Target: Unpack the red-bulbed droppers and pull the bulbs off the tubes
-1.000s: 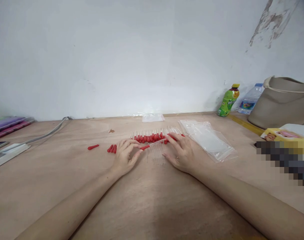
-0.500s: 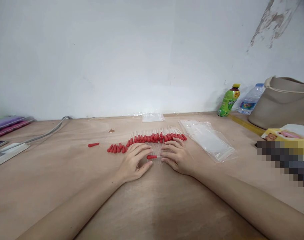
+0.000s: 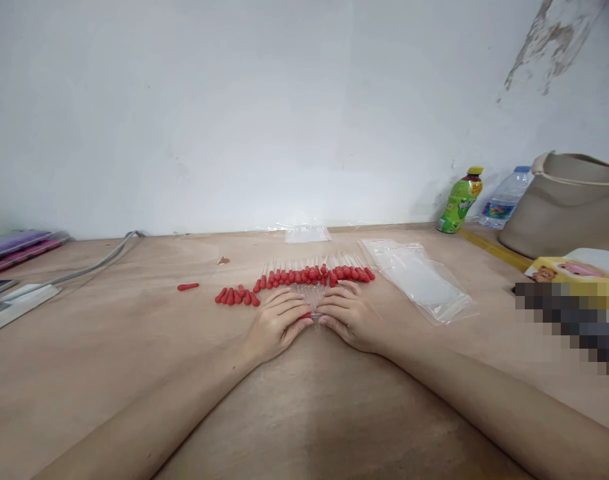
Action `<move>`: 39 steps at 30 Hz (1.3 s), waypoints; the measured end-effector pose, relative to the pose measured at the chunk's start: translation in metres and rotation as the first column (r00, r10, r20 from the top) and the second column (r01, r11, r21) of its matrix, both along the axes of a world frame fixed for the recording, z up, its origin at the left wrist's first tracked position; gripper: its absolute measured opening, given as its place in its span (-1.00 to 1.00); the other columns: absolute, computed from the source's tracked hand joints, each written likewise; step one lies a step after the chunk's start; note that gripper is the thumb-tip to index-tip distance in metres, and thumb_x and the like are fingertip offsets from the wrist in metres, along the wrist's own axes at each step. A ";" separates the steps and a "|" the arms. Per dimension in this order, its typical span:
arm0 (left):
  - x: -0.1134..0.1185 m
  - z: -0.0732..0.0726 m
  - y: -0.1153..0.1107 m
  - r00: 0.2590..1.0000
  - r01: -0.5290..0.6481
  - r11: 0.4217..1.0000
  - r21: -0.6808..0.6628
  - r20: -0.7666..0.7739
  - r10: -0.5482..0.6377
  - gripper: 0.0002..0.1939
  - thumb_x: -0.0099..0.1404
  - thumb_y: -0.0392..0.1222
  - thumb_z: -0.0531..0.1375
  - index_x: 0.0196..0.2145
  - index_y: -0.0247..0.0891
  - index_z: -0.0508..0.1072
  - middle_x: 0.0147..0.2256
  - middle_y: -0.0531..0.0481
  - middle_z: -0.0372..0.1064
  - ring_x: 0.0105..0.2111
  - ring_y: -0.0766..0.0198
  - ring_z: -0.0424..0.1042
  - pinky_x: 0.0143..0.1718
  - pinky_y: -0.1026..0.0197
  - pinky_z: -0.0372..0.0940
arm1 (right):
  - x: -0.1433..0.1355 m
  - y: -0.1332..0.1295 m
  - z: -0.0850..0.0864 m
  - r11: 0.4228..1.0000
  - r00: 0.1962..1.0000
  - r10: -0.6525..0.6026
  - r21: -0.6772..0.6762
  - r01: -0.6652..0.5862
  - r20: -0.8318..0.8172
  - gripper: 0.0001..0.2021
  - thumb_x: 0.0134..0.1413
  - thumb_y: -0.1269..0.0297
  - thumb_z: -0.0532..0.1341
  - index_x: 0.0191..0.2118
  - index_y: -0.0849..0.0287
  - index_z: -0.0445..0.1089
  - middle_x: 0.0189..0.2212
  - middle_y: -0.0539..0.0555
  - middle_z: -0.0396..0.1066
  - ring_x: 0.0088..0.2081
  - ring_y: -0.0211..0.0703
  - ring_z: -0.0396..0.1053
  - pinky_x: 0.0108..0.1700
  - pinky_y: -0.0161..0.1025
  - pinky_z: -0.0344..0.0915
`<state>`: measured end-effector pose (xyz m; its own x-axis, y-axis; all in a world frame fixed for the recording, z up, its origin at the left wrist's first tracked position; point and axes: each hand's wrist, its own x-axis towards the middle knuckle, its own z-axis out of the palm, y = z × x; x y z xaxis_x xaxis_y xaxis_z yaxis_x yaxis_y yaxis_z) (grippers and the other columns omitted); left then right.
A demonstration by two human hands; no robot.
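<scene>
Near the middle of the table, my left hand (image 3: 279, 327) is closed on a red rubber bulb (image 3: 307, 315), which shows only in part between thumb and fingers. Facing it, my right hand (image 3: 351, 317) pinches the clear tube of the same dropper. Under and between the hands lie several clear glass tubes (image 3: 310, 295). Beyond them runs a row of droppers with red bulbs (image 3: 297, 275), their clear tips toward the wall. Several loose red bulbs (image 3: 230, 297) lie left of my left hand, and a single red bulb (image 3: 188, 287) is farther left.
Clear plastic bags (image 3: 417, 277) lie right of the droppers, another bag (image 3: 307, 235) by the wall. At the right stand a green bottle (image 3: 459, 201), a water bottle (image 3: 504, 200) and a beige bucket (image 3: 559, 207). A cable (image 3: 101, 262) and purple packets (image 3: 19, 247) are at the left.
My hands have come closer together. My left fingers have closed around the red bulb, which lay exposed between the hands before.
</scene>
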<state>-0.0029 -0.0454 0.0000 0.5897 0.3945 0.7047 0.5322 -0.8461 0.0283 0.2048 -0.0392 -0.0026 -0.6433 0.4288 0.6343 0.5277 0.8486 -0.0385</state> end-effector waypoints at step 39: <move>-0.120 0.067 0.034 0.664 -0.634 0.534 -0.560 -0.039 0.747 -0.61 0.13 -0.09 0.04 -0.11 -0.26 0.38 -0.42 -0.02 0.33 -0.38 0.20 0.37 -0.37 0.20 0.26 | 0.025 -0.003 0.013 0.885 0.886 -0.462 -0.051 0.463 0.029 -0.77 0.12 0.29 0.00 -0.22 0.15 0.38 -0.35 0.05 0.46 -0.30 -0.15 0.36 -0.17 -0.20 0.14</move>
